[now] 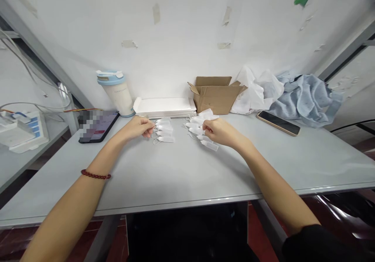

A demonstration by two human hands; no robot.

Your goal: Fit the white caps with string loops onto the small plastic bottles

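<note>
Small translucent white plastic pieces with thin string loops lie in two groups on the grey table [175,168]. Beside the left group [166,139], my left hand [138,127] is closed in a pinch at the looped end of one piece near the back. My right hand [221,131] is curled over the looser right group [209,145], thumb and forefinger pinched together at the end of a piece. The fingers partly hide both contacts. Several pieces on the left lie roughly parallel, loops to the left.
Along the wall stand a blue-lidded tumbler [117,96], a flat white box [164,106], an open cardboard box [215,98], white plastic bags [253,92] and a pale blue cloth [307,98]. Phones lie at left [105,127] and right [278,123].
</note>
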